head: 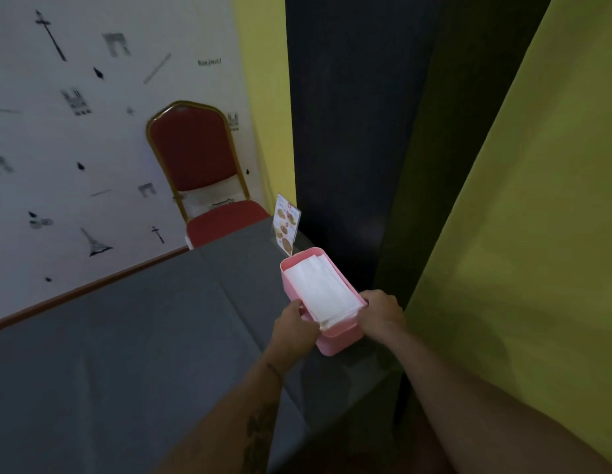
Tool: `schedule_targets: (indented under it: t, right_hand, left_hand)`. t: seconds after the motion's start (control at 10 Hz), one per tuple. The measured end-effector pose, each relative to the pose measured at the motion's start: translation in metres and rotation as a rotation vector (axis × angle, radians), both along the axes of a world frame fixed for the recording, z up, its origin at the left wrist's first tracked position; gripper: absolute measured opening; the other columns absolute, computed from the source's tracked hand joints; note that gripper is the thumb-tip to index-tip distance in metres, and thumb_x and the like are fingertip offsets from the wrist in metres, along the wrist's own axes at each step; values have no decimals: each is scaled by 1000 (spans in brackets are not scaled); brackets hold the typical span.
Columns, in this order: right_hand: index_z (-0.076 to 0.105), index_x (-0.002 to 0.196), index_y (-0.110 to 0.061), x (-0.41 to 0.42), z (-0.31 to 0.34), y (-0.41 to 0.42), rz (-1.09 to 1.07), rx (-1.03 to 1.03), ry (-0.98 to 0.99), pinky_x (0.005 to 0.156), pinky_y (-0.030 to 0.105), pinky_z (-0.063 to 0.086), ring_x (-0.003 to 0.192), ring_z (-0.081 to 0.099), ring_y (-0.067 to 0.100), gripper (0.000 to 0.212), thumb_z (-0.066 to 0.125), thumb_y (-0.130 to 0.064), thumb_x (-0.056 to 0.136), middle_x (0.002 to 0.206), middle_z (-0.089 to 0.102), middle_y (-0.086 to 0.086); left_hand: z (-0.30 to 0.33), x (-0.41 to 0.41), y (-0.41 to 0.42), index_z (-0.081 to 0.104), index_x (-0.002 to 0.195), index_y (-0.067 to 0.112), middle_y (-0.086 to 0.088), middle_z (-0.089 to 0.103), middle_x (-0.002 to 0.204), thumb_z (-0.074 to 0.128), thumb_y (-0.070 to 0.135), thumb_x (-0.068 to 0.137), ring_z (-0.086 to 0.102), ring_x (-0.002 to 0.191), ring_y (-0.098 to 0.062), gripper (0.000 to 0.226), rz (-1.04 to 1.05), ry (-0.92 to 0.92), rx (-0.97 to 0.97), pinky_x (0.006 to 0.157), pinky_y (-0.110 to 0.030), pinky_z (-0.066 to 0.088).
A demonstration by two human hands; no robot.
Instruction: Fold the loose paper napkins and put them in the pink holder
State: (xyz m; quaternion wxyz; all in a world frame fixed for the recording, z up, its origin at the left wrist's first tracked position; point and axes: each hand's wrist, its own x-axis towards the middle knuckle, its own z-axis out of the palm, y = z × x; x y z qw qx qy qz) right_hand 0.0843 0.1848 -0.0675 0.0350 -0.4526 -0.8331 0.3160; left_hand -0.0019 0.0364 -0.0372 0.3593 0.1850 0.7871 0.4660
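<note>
Holder: the pink holder [335, 336] stands on the grey counter [143, 336] near its right edge, just before a menu card [287, 223].
Napkins: a white folded stack [320, 290] lies inside.
Left hand [296, 325]: grip curled on the holder's left side.
Right hand [381, 311]: grip pressed to the right wall.
Risk: an uneven push could tip it off the edge or crumple the napkins.
</note>
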Motion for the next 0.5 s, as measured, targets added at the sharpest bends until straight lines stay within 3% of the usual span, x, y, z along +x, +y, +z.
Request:
schedule_targets:
  t: [0.1,0.3,0.4,0.5]
  right_hand:
    - [63,128,-20,1,0,5,9,1,-25,78,35,58,102,67,24,35,58,-14,93,115,68,6]
    - [59,123,-18,-17,35,-8,104,234,-106,77,33,57,100,66,23,36,67,-22,87,119,64,5]
    - [58,133,-20,-46,58,-30,221,264,42,85,35,54,111,62,24,43,59,-20,90,129,62,4]
    - [59,134,-19,-81,83,-62,421,232,125,96,40,48,123,55,29,45,49,-22,90,136,59,7]
  left_hand:
    - [-4,1,3,46,137,16,-5,54,138,63,23,92,51,127,-27,49,3,13,-1,103,-44,42]
    - [7,-13,-7,51,132,15,-4,59,127,64,26,90,58,112,-23,46,2,118,-81,98,-41,47]
    - [27,-35,-31,51,133,8,-10,56,133,60,18,88,56,115,-25,47,75,283,-126,97,-32,43]
    - [52,-64,-68,44,141,8,-10,48,146,56,20,89,48,130,-28,54,156,357,-158,105,-32,40]
